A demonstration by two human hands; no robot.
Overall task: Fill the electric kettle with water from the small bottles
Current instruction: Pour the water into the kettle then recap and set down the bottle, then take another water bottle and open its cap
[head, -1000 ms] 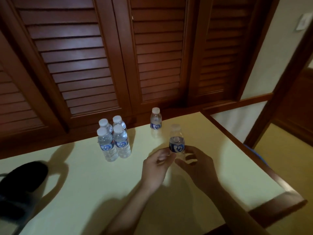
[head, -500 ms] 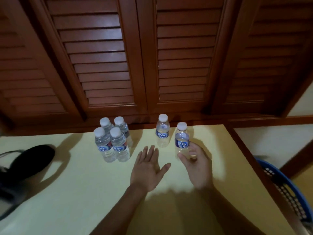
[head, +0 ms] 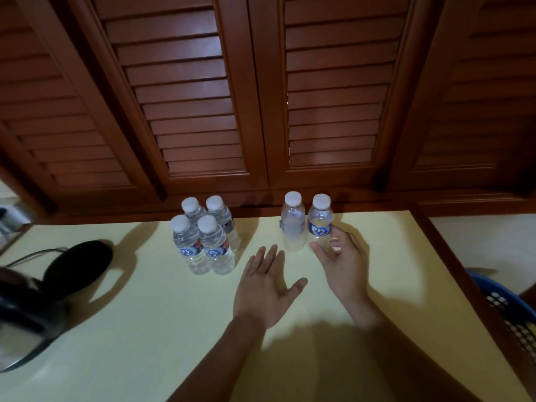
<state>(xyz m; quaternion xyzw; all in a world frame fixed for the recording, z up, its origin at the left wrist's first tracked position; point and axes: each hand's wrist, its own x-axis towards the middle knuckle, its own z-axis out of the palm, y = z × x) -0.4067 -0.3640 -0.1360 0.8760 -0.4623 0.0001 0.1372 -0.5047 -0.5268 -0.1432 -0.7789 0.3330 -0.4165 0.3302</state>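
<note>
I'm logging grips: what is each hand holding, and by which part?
The right hand holds the rightmost bottle by its lower body, while it stands on the table. The left hand is open and holds nothing.

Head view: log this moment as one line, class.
right hand: holds capped rightmost bottle, upright on table | left hand: open, holding nothing | four-bottle cluster: untouched

The left hand (head: 266, 285) is held flat, palm down, with fingers straight and thumb spread rightward. The right hand (head: 343, 268) is set further forward, thumb and fingers curled round a bottle (head: 320, 224), seemingly gripping it. Both forearms (head: 220, 358) are extended forward.
</note>
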